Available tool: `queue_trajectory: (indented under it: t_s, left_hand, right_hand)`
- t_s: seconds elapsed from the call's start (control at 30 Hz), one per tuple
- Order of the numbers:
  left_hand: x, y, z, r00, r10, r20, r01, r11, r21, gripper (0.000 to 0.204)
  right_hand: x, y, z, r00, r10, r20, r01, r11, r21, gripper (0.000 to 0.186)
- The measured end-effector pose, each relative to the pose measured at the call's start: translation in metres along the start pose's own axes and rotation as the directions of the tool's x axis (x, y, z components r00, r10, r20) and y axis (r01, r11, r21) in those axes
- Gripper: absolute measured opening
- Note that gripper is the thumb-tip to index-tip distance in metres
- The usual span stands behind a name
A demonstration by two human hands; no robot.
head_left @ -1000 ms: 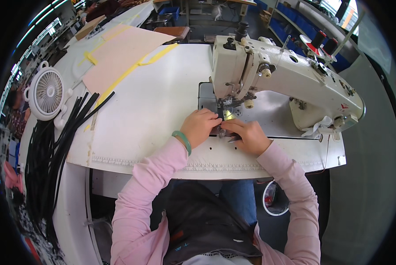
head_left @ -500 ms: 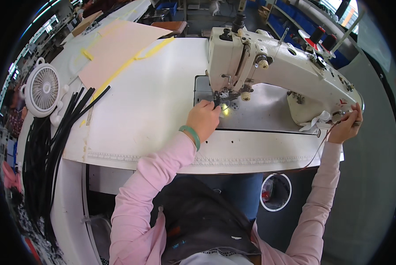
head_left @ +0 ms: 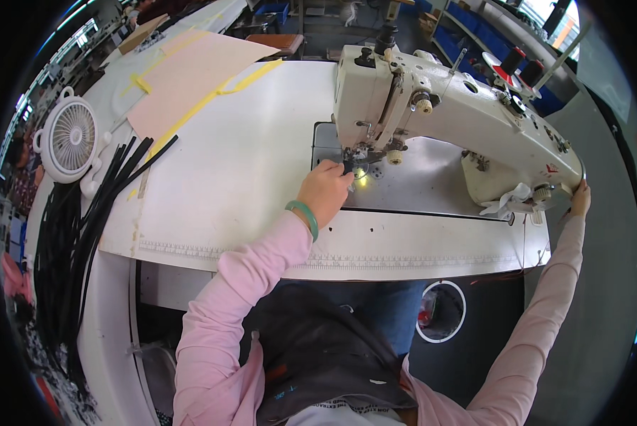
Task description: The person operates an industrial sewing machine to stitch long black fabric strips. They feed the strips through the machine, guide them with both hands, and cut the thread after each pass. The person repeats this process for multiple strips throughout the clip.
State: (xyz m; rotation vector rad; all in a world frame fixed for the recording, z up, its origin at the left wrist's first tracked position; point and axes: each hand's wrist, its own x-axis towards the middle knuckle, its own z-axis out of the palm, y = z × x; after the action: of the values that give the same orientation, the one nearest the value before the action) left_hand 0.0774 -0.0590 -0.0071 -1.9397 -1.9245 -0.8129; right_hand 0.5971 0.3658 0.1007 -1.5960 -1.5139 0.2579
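Observation:
A white sewing machine (head_left: pixel 439 96) stands on the table, its small lamp lighting the needle area. My left hand (head_left: pixel 325 190), with a green bangle on the wrist, is at the presser foot (head_left: pixel 354 155). Its thumb and fingers are pinched on a small black piece (head_left: pixel 348 168), mostly hidden by the fingers and the foot. At the machine's right end, my right hand (head_left: pixel 580 199) grips the low side of the handwheel (head_left: pixel 582 167); some of its fingers are out of sight behind it. A thin brown cord (head_left: pixel 506 275) lies along the table's front edge below.
Long black strips (head_left: pixel 84 234) hang over the table's left side, beside a white fan (head_left: pixel 72 138). A pinkish sheet with yellow tape (head_left: pixel 190 85) lies at the back left. Thread spools (head_left: pixel 511 60) stand behind the machine. A white-rimmed bin (head_left: pixel 462 312) is under the table.
My right hand has moved right and down, from beside the machine's right end to the handwheel. The brown cord near it has dropped toward the table edge. My left hand stays at the presser foot.

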Motion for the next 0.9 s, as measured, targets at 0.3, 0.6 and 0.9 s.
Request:
queue_trajectory:
  t_s: [0.3,0.6,0.9]
  left_hand:
    - [0.001,0.001,-0.004,0.998,-0.038,0.044,0.038,0.999,0.003,0.02]
    - [0.008,0.004,0.001,0.998,-0.025,0.054,0.026,0.999,-0.026,0.024]
    - [0.006,-0.001,0.004,0.999,0.015,0.033,-0.015,1.0,-0.012,0.02]
  right_hand:
    - [-0.075,-0.007,0.035,0.989,0.107,-0.106,-0.026,0.815,0.579,0.039]
    - [0.018,-0.005,-0.021,0.985,-0.164,-0.052,0.165,0.986,0.03,0.04]
    - [-0.046,0.017,0.009,0.992,0.055,-0.115,0.005,0.886,0.464,0.037]
